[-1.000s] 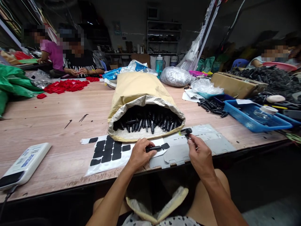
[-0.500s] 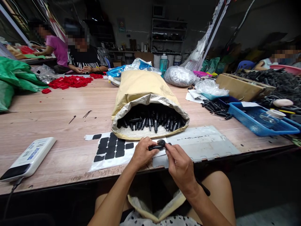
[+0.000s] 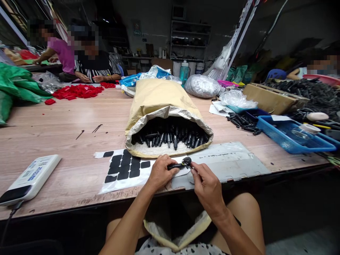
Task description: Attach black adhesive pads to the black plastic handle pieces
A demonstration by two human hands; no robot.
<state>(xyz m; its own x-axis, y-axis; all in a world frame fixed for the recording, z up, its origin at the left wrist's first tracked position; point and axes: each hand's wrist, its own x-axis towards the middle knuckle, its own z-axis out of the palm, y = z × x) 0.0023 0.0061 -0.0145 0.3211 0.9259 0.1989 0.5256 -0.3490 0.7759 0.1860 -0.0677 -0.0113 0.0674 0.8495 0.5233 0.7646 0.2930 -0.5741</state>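
Observation:
My left hand (image 3: 160,171) is closed round the shaft of a black rod-shaped part with a rounded head (image 3: 186,161). A small yellow-green spot shows beside that head. My right hand (image 3: 208,184) pinches at the head's right edge; whatever lies between its fingertips is too small to make out. Just beyond both hands, a tan paper sack (image 3: 162,95) lies on its side, its mouth facing me, with many black pen-like parts (image 3: 175,141) inside. Left of my hands is a white backing sheet (image 3: 106,187) carrying several black rounded-square stickers (image 3: 123,175).
A grey board (image 3: 228,159) lies at the table's front edge. A white power bank (image 3: 34,177) with a cable sits left. Blue tray (image 3: 300,138), black parts (image 3: 243,120) and cardboard box (image 3: 276,97) stand right. Red pieces (image 3: 78,92) lie near co-workers across the table.
My right hand has drawn slightly to the right, and the part's rounded head has shifted with it, showing the yellow-green spot. My left hand keeps its hold.

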